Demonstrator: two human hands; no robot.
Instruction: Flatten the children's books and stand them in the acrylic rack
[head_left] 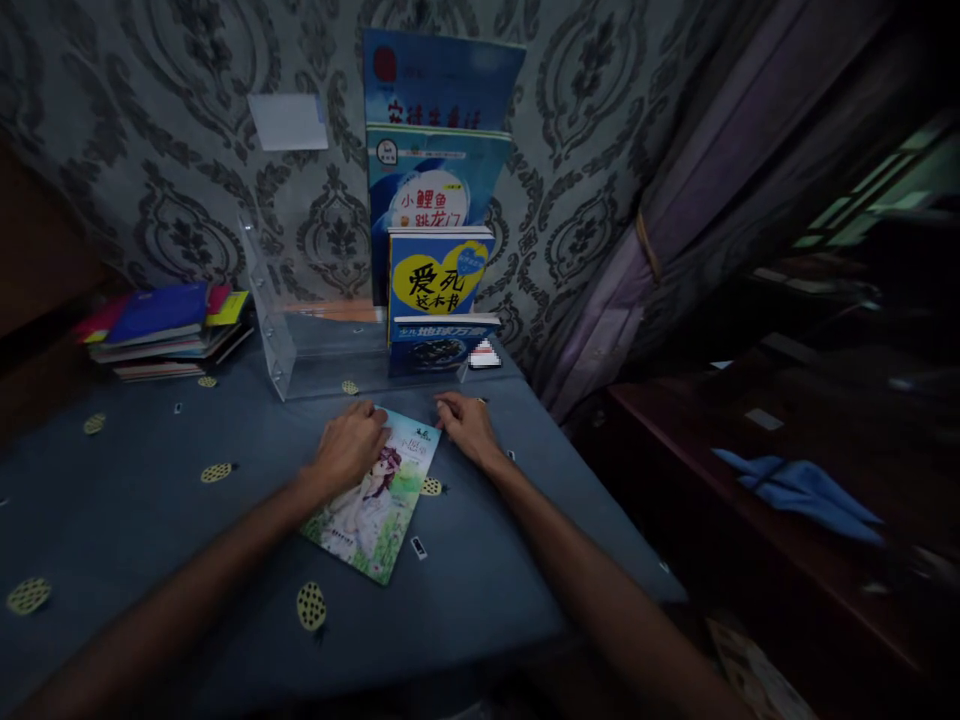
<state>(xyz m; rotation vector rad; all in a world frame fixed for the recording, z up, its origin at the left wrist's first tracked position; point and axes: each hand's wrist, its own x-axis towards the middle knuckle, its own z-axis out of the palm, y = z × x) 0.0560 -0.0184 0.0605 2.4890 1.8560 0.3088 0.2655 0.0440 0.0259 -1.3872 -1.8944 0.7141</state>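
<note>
Four books (441, 280) already upright in the acrylic rack (271, 325); storybook (367, 525) not in, flat on table (187, 545) at rack's 6 o'clock. My left hand (351, 447) covers its 11 o'clock edge, grip unclear; right hand (468, 424) half-open near its 1 o'clock corner, nothing held.

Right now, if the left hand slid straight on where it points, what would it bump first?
The left hand would probably bump the front of the clear stand, near the frontmost blue book standing in it, though depth is hard to judge.
</note>
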